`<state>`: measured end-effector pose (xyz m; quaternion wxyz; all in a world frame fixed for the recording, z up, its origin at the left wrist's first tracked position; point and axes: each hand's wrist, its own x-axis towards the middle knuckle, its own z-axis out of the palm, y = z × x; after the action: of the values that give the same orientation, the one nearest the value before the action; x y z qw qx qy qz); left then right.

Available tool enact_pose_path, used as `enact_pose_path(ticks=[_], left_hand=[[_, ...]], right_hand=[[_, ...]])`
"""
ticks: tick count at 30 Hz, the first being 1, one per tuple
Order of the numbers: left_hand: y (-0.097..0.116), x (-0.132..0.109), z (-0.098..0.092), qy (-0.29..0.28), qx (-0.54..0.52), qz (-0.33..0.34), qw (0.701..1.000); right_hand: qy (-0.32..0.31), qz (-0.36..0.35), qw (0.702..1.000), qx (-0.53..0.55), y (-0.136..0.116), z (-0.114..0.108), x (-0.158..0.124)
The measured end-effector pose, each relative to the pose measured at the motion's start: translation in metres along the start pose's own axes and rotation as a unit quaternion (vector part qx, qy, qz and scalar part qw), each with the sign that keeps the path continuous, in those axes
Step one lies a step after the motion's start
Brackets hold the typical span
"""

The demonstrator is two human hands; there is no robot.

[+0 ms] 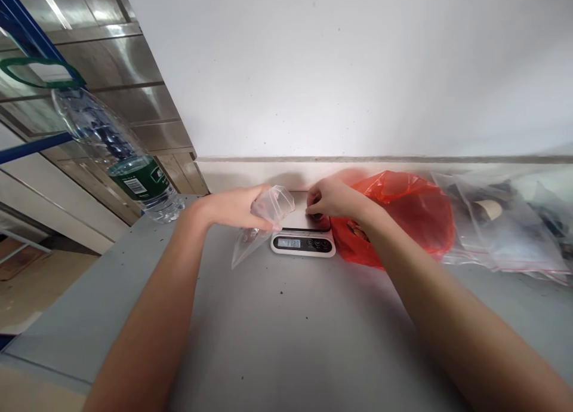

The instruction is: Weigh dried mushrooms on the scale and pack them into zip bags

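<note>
My left hand is closed around a clear plastic bag. The bag's mouth gapes upward by the fingers and its pointed corner hangs toward the table. Just right of it lies a small white digital scale with a lit display; the digits are hard to read. Over the right side of the scale's plate, my right hand has its fingers curled in a pinch, with something small and dark at the fingertips. Beside the scale an open red plastic bag holds small brownish pieces, partly behind my right forearm.
A large clear bottle with a green label and handle stands at the table's left edge. Clear zip bags with dark contents lie at the right. A white wall rises behind the grey table. Blue metal bars are at far left.
</note>
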<state>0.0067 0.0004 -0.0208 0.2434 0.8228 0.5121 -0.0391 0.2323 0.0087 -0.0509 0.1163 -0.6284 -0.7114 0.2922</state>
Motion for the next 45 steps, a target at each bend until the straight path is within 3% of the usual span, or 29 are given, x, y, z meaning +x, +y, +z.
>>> enact_pose_path(ticks=[3,8,14,18,20,22,25,29,34,37,39,42,45], left_hand=[[0.004,0.002,0.002,-0.023,0.021,-0.028,0.999],[0.012,0.006,0.005,-0.015,-0.001,-0.001,1.000],[0.013,0.003,0.005,0.004,-0.041,0.004,0.999],[0.008,0.001,0.002,0.006,-0.063,0.015,0.998],[0.006,0.000,0.002,-0.003,-0.059,0.013,0.998],[0.004,0.000,0.001,-0.009,-0.032,-0.009,0.999],[0.003,0.002,0.002,-0.009,0.006,-0.033,0.999],[0.003,0.005,0.005,-0.013,0.013,-0.030,0.999],[0.006,0.005,0.006,-0.004,-0.003,-0.001,1.000],[0.011,-0.001,0.002,0.004,-0.024,0.009,1.000],[0.014,-0.005,-0.001,0.010,-0.046,0.029,0.998],[0.018,-0.010,-0.005,0.024,-0.104,0.081,0.991],[0.018,-0.009,-0.004,0.020,-0.216,0.172,0.961]], right_hand=[[0.010,-0.020,0.999,0.046,-0.007,-0.007,-0.007],[0.052,-0.062,0.986,0.144,-0.024,-0.011,-0.023],[0.073,-0.101,0.979,0.164,-0.034,-0.011,-0.032],[0.144,-0.089,0.979,0.111,-0.026,-0.012,-0.025],[0.124,-0.051,0.991,0.025,-0.017,-0.009,-0.018],[0.056,-0.026,0.997,-0.041,-0.008,-0.004,-0.010],[0.008,-0.024,0.998,-0.061,0.001,0.002,-0.003],[0.019,-0.028,0.999,-0.031,-0.001,0.000,-0.005],[0.041,-0.103,0.988,0.107,-0.018,-0.011,-0.020],[0.080,-0.132,0.983,0.101,-0.022,-0.018,-0.029],[0.096,-0.156,0.981,0.058,-0.019,-0.024,-0.034],[0.050,-0.204,0.977,0.039,-0.011,-0.036,-0.043],[0.029,-0.230,0.970,0.076,-0.004,-0.047,-0.055]])
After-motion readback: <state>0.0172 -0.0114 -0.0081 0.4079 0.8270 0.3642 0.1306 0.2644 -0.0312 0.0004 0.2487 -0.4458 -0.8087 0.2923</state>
